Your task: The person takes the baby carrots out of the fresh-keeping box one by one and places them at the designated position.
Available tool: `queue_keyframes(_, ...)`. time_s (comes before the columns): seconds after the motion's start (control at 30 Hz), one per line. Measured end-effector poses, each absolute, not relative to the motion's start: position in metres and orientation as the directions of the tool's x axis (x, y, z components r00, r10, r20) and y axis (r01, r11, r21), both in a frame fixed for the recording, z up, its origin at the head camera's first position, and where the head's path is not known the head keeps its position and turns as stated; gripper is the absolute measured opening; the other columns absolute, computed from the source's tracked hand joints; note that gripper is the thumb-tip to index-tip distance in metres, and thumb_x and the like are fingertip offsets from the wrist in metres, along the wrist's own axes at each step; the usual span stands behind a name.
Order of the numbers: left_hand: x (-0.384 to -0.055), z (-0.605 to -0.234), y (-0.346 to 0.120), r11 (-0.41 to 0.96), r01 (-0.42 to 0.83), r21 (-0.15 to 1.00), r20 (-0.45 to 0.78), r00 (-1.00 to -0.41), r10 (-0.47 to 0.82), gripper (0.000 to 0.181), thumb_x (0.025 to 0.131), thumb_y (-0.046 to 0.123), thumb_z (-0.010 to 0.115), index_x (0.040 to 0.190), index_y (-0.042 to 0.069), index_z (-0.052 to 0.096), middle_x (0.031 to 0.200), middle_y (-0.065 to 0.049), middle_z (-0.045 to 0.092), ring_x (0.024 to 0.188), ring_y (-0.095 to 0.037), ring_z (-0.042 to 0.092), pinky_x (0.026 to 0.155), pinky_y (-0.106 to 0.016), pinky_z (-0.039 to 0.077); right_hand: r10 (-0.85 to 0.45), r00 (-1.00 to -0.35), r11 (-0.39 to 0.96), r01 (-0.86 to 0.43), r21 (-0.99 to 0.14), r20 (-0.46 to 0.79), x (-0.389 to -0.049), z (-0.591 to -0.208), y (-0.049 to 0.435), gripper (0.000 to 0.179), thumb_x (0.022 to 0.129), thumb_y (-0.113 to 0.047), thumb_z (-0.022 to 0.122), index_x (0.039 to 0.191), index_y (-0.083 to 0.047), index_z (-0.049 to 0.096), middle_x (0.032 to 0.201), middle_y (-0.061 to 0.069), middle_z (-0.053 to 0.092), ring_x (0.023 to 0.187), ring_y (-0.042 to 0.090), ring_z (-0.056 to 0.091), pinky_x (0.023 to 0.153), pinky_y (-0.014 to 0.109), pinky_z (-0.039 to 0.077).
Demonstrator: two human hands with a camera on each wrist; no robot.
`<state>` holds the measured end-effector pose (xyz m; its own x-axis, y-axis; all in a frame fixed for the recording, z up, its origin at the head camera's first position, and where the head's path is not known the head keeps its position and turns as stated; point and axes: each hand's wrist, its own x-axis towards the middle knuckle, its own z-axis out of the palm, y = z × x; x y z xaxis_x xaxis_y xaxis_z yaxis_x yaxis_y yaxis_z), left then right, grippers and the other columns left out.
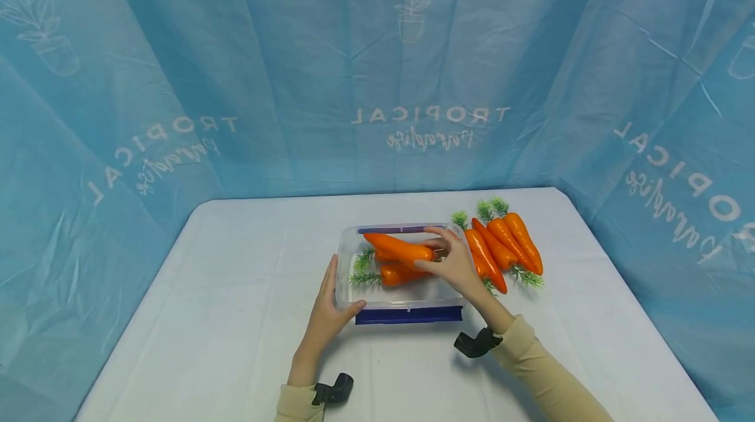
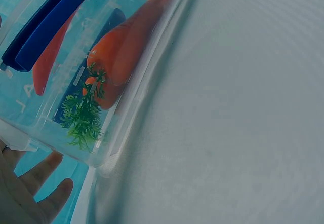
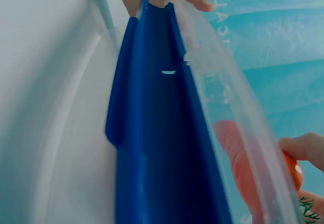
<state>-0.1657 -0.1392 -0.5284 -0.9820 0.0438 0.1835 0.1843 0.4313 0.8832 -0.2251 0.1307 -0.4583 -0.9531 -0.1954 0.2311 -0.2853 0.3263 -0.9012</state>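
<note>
A clear plastic box with blue side latches stands on the white table. Inside lie two orange carrots with green leafy tops pointing left. My right hand holds another carrot by its thick end, over the box, its tip toward the left. In the right wrist view that carrot shows through the clear wall. My left hand rests against the box's left side with fingers and thumb spread, and its fingers show beside the corner in the left wrist view.
Several more carrots lie in a bunch on the table, just right of the box, tops at both ends. A blue curtain hangs behind and around the white table. Black wrist cameras sit on both wrists.
</note>
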Motion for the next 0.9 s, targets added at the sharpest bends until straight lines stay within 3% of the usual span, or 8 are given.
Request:
queue_keyframes(0.27, -0.167, -0.53, -0.14, 0.428, 0.186, 0.884, 0.182, -0.982, 0.05, 0.103, 0.078, 0.024, 0.075, 0.155, 0.026, 0.005, 0.162, -0.005, 0.01, 0.149, -0.03, 0.012, 0.119, -0.055, 0.015, -0.124, -0.957, 0.327, -0.288, -0.9, 0.261, -0.22, -0.449, 0.143, 0.059, 0.075, -0.015, 0.08, 0.128, -0.008, 0.055, 0.111, 0.017, 0.07, 0.095, 0.03, 0.064, 0.082, 0.023, 0.053)
queue_keyframes(0.53, -0.167, -0.529, -0.14, 0.431, 0.201, 0.88, 0.197, -0.979, 0.056, 0.105, 0.077, 0.025, 0.076, 0.155, 0.024, 0.005, 0.162, -0.008, 0.011, 0.149, -0.033, 0.013, 0.118, -0.057, 0.016, -0.033, -0.961, 0.321, -0.269, -0.908, 0.273, -0.218, -0.448, 0.155, 0.059, 0.075, -0.014, 0.081, 0.127, -0.003, 0.056, 0.113, 0.018, 0.069, 0.095, 0.031, 0.064, 0.078, 0.014, 0.051)
queue_keyframes(0.67, -0.166, -0.529, -0.139, 0.432, 0.207, 0.878, 0.201, -0.978, 0.06, 0.106, 0.077, 0.025, 0.076, 0.155, 0.023, 0.005, 0.162, -0.008, 0.011, 0.148, -0.033, 0.014, 0.117, -0.058, 0.016, 0.01, -0.963, 0.336, -0.249, -0.908, 0.268, -0.217, -0.446, 0.161, 0.058, 0.076, -0.017, 0.08, 0.127, -0.002, 0.056, 0.114, 0.018, 0.068, 0.097, 0.031, 0.064, 0.081, 0.016, 0.051)
queue_keyframes(0.9, -0.167, -0.529, -0.139, 0.436, 0.204, 0.877, 0.201, -0.978, 0.054, 0.105, 0.077, 0.025, 0.076, 0.155, 0.022, 0.005, 0.162, -0.008, 0.011, 0.149, -0.032, 0.014, 0.118, -0.056, 0.016, 0.093, -0.959, 0.348, -0.22, -0.911, 0.267, -0.217, -0.439, 0.171, 0.054, 0.078, -0.017, 0.078, 0.125, -0.006, 0.056, 0.114, 0.019, 0.067, 0.097, 0.031, 0.063, 0.077, 0.013, 0.051)
